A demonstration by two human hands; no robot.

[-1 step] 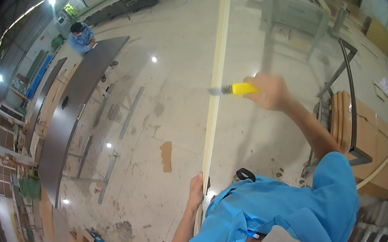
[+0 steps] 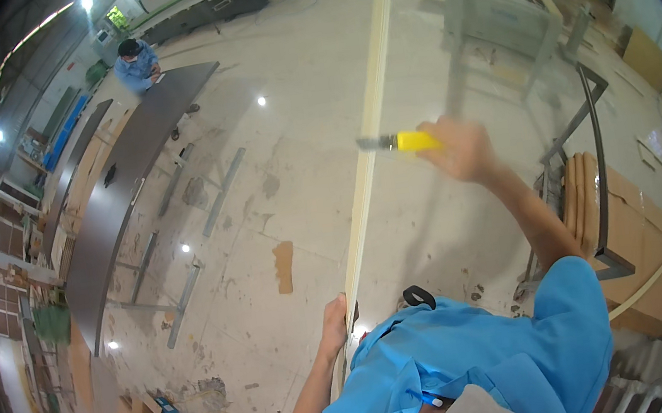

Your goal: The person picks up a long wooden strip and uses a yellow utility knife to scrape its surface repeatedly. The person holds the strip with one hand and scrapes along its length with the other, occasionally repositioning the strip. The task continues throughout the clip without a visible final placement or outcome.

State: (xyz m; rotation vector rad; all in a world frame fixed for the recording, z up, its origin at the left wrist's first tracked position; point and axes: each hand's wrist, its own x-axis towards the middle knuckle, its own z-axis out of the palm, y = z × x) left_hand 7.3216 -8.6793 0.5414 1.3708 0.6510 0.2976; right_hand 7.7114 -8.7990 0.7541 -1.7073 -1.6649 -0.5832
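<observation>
**Knife against a long strip**

I see the left hand (image 2: 334, 319) closed round the pale strip (image 2: 369, 118) low down, steadying it upright. The right hand (image 2: 461, 147) grips a yellow knife (image 2: 410, 141), blade touching the strip's edge, probably trimming; motion blur hides detail.

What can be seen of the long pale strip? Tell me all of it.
The long pale strip is a thin, narrow, cream-coloured length, wood or edging by its look, running from the lower middle of the picture to its top edge above the concrete floor. The left hand grips it near its lower end. The right hand holds a yellow-handled knife with its blade against the strip about halfway up. Its lower tip is hidden behind the blue shirt.
</observation>
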